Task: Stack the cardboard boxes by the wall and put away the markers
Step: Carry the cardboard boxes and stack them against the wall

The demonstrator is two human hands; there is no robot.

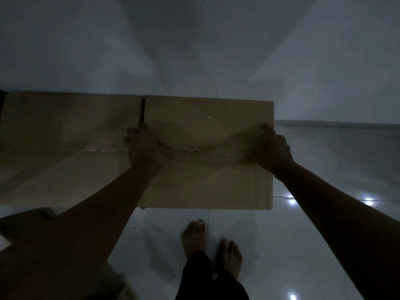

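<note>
A taped brown cardboard box (pixel 205 182) stands against the white wall in dim light. My left hand (pixel 145 146) lies on its left edge, fingers reaching into the gap beside it. My right hand (pixel 270 148) grips its right edge at the tape seam. A second cardboard box (pixel 65 148) stands right beside it on the left, also against the wall, with a narrow dark gap between the two. No markers are in view.
The white wall (pixel 194 50) rises directly behind the boxes. Glossy white floor tiles (pixel 324 169) spread to the right and below, where my bare feet (pixel 194 237) stand. More cardboard (pixel 21 226) pokes in at the lower left.
</note>
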